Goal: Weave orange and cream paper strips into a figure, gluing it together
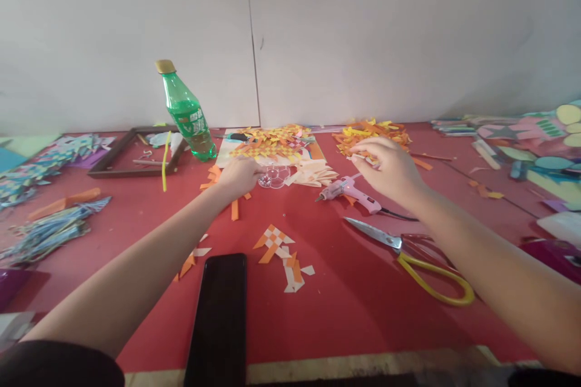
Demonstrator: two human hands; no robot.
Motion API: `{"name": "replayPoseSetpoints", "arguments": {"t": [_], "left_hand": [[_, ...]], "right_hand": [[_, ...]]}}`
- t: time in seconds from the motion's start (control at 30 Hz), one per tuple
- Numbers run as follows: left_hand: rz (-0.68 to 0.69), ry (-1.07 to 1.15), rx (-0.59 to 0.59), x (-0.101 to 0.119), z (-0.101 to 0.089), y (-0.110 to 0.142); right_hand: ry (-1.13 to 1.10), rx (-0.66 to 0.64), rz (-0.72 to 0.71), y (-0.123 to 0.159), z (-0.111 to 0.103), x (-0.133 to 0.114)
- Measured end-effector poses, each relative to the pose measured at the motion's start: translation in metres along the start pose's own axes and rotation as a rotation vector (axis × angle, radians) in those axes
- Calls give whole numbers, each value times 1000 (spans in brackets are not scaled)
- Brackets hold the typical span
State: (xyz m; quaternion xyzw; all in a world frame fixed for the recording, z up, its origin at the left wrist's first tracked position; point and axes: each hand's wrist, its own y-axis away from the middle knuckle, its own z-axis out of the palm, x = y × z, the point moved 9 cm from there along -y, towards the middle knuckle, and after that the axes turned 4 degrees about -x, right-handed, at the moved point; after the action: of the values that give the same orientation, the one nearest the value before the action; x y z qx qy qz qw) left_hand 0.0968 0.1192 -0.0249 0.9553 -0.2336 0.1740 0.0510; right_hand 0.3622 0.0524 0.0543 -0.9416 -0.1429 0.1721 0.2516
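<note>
My left hand (240,174) is closed at the left edge of a clear plastic dish (275,177) with a scalloped, flower-like outline. Cream paper strips (315,173) lie fanned out just right of the dish. My right hand (385,164) is over the table with thumb and fingers pinched together; a small whitish bit shows at the fingertips, too small to name. Behind those fingers is a heap of orange and yellow paper strips (370,133). A pink glue gun (356,195) rests below the right hand, its nozzle pointing left.
Scissors (417,260) with yellow handles lie under my right forearm. A black phone (218,314) is at the front edge, near woven paper pieces (275,242). A green bottle (188,115) leans beside a brown frame (129,172). Blue paper strips (59,227) lie left.
</note>
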Motion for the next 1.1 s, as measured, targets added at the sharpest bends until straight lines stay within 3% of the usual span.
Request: {"name": "replayPoseSetpoints", "arguments": {"t": [0.37, 0.6, 0.77, 0.83, 0.87, 0.93, 1.1], "left_hand": [[-78, -132, -53, 5, -3, -1], [-51, -84, -64, 3, -5, -5], [-56, -27, -17, 12, -13, 10], [-90, -12, 7, 22, -15, 30], [-109, -4, -5, 28, -13, 42], [-139, 10, -59, 43, -2, 66], [-200, 19, -131, 63, 25, 101]], "right_hand": [[-11, 9, -14, 11, -10, -8], [19, -10, 11, 23, -20, -11], [75, -232, 139, 47, -15, 12], [87, -383, 144, 66, -11, 22], [114, -504, 125, 79, -5, 24], [174, -618, 121, 99, -2, 25], [163, -639, 91, 114, -2, -2]]}}
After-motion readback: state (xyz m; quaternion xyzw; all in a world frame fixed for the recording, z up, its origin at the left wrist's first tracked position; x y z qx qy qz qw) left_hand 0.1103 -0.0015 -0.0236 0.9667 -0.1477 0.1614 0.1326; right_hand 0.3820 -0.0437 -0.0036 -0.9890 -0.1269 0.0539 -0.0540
